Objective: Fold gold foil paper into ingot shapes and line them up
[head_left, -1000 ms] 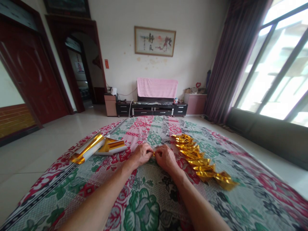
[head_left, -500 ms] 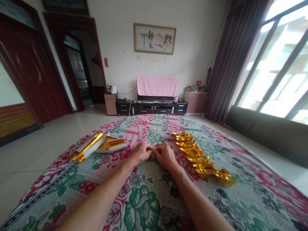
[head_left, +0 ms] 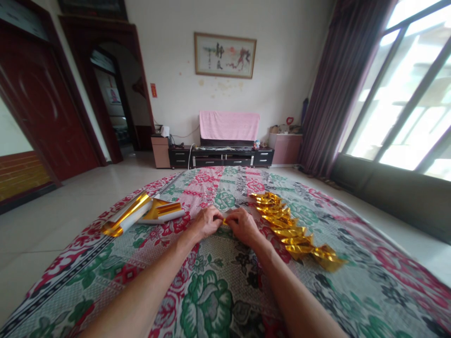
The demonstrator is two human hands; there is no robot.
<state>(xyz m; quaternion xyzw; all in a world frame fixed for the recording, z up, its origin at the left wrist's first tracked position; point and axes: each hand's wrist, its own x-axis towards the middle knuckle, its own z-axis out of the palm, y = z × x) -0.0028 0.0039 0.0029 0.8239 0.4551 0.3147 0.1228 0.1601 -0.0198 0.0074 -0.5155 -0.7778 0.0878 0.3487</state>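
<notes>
Between my two hands shows a small piece of gold foil paper (head_left: 224, 222), mostly covered by the fingers. My left hand (head_left: 208, 220) pinches its left side, and my right hand (head_left: 243, 224) pinches its right side. Both hands are low over the middle of the flowered cloth (head_left: 207, 300). To the right lies a row of several folded gold foil pieces (head_left: 282, 218), overlapping one another. On the left are curled sheets of gold foil paper with white backs (head_left: 128, 213), partly rolled up.
The cloth covers a rounded table whose far edge faces a low black TV cabinet (head_left: 218, 158). A pink towel (head_left: 229, 125) drapes over the screen there. A dark curtain (head_left: 338, 89) and window stand at right, a red door (head_left: 42, 103) at left.
My hands have drawn slightly apart, and a little more gold foil shows between the fingertips. The folded pieces and the curled sheets lie as before.
</notes>
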